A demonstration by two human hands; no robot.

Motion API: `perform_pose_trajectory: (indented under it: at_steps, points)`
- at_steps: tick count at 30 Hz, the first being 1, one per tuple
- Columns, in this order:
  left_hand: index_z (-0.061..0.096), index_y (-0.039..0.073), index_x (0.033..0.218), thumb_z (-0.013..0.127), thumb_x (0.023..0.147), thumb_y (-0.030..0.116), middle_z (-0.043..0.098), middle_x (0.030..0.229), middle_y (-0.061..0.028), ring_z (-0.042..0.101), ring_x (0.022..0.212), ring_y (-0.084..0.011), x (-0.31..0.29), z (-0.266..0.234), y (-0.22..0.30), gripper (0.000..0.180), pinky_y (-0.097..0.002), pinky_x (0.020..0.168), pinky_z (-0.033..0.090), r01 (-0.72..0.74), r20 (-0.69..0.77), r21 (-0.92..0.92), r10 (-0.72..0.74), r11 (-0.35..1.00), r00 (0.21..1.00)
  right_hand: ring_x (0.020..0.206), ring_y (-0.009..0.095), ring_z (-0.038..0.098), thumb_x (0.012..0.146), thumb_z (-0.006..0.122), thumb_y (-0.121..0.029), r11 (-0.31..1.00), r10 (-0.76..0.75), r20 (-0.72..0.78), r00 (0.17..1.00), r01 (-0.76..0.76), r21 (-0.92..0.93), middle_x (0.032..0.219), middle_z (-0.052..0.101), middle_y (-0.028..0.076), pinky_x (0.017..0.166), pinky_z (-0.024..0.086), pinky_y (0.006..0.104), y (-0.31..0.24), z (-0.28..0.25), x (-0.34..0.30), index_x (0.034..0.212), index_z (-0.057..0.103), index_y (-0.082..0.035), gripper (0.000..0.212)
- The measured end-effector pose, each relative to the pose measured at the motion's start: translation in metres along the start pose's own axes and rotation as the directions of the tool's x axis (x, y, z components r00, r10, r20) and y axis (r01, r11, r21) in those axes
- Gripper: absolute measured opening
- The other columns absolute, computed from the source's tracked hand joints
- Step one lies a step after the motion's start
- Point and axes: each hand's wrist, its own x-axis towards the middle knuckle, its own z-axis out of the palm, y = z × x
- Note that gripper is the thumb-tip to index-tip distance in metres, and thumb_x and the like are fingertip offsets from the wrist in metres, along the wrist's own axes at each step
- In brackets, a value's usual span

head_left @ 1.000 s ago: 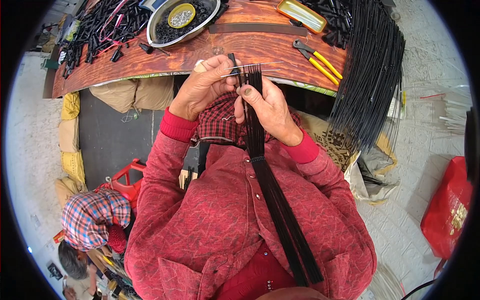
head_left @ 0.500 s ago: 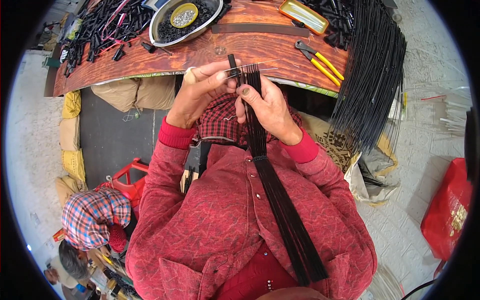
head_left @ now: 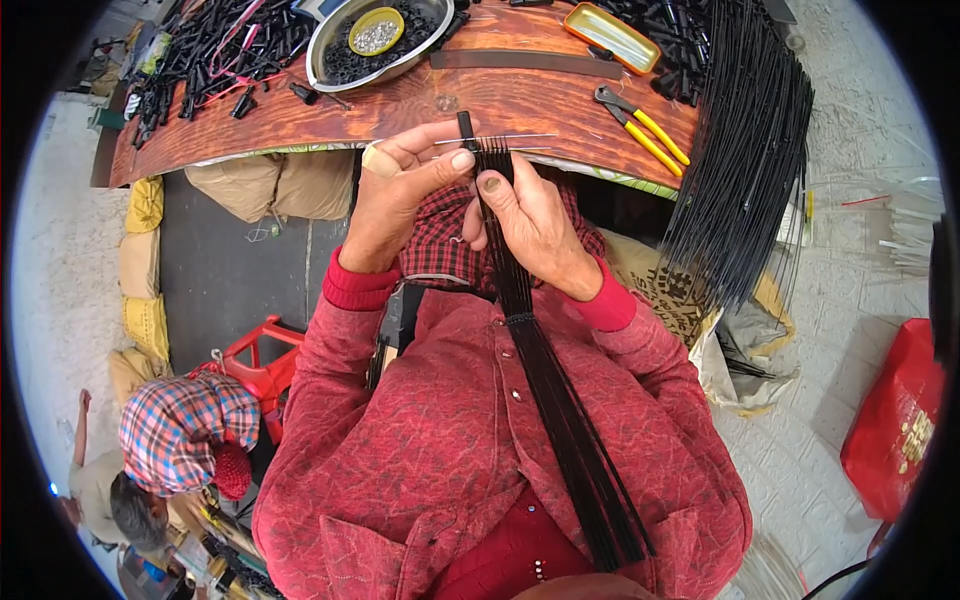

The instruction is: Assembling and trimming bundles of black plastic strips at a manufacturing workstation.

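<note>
A bundle of thin black strands point(head_left: 545, 385), bound by a band partway down, hangs over my jacket. My right hand point(head_left: 530, 215) is closed round its upper part, the thumb pressing flat on the fanned strands. Beside their tips my left hand point(head_left: 408, 185) pinches a short black rod point(head_left: 466, 127) between thumb and fingers, with a light wrap on one finger. Thin metal needles point(head_left: 525, 136) run crosswise through the strand tops, by my left fingertips. How the rod joins the strands is hidden by my fingers.
On the curved wooden table point(head_left: 400, 110) are a metal bowl point(head_left: 340, 80) of small black parts, an orange-rimmed tray point(head_left: 612, 38), yellow-handled pincers point(head_left: 645, 135) and heaps of black pieces point(head_left: 215, 60). Long black strands point(head_left: 740, 160) drape over its right edge. A co-worker point(head_left: 185, 430) is at lower left.
My left hand has shifted slightly right and down, its thumb now closer to the strand tops. The needles lie flatter across the strands. My right hand keeps its grip.
</note>
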Motion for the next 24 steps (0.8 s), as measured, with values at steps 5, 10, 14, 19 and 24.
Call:
perform_pose_trajectory:
  at_steps: [5, 10, 14, 19, 24]
  points:
    - [0.061, -0.006, 0.117, 0.069, 0.087, 0.003, 0.07, 0.099, -0.013, 0.068, 0.082, -0.016, -0.01, 0.004, 0.009, 0.032, -0.029, 0.073, 0.056, 0.016, -0.09, -0.095, -0.025, 0.995, 0.996, 0.058, 0.016, 0.059, 0.105, 0.039, -0.024, 0.996, 0.046, 0.057, 0.997, -0.042, -0.082, 0.066, 0.061, 0.008, 0.056, 0.048, 0.029, -0.009, 0.004, 0.007, 0.114, 0.048, 0.001, 0.028]
    - [0.061, -0.009, 0.118, 0.073, 0.083, 0.006, 0.069, 0.096, -0.0103, 0.065, 0.086, -0.0146, -0.013, 0.007, 0.002, 0.04, -0.029, 0.076, 0.054, 0.026, -0.135, -0.052, -0.033, 0.998, 0.99, 0.053, 0.013, 0.055, 0.104, 0.045, -0.026, 0.978, 0.131, 0.079, 0.988, -0.142, 0.156, 0.063, 0.057, 0.005, 0.053, 0.044, 0.0259, -0.011, 0.006, 0.005, 0.11, 0.05, -0.001, 0.026]
    - [0.064, -0.005, 0.112, 0.069, 0.087, 0.003, 0.07, 0.099, -0.0088, 0.065, 0.084, -0.0127, -0.014, 0.001, -0.009, 0.027, -0.0284, 0.074, 0.054, -0.06, -0.03, -0.245, 0.054, 0.968, 0.998, 0.051, 0.018, 0.055, 0.104, 0.045, -0.032, 0.96, 0.098, 0.132, 0.986, -0.129, 0.248, 0.064, 0.057, 0.01, 0.051, 0.046, 0.0278, 0.005, 0.011, 0.005, 0.108, 0.047, -0.001, 0.031]
    - [0.057, -0.008, 0.12, 0.059, 0.093, 0.003, 0.069, 0.102, -0.0135, 0.066, 0.059, -0.0187, -0.043, -0.006, 0.019, 0.029, -0.0299, 0.052, 0.055, -0.092, -0.023, -0.235, 0.089, 0.968, 0.996, 0.051, 0.017, 0.056, 0.104, 0.045, -0.034, 0.979, 0.034, 0.142, 0.989, -0.061, 0.193, 0.065, 0.055, 0.009, 0.047, 0.047, 0.0273, 0.001, 0.031, 0.01, 0.105, 0.048, -0.002, 0.032]
    - [0.054, -0.008, 0.127, 0.059, 0.094, 0.004, 0.069, 0.109, -0.0162, 0.067, 0.067, -0.0139, -0.043, -0.006, 0.031, 0.035, -0.028, 0.058, 0.055, -0.126, -0.063, 0.064, 0.13, 0.99, 0.99, 0.048, 0.017, 0.059, 0.103, 0.044, -0.043, 0.987, 0.082, 0.168, 0.982, -0.104, 0.125, 0.062, 0.06, 0.01, 0.047, 0.049, 0.0262, 0.003, 0.026, 0.017, 0.117, 0.046, 0.0, 0.045]
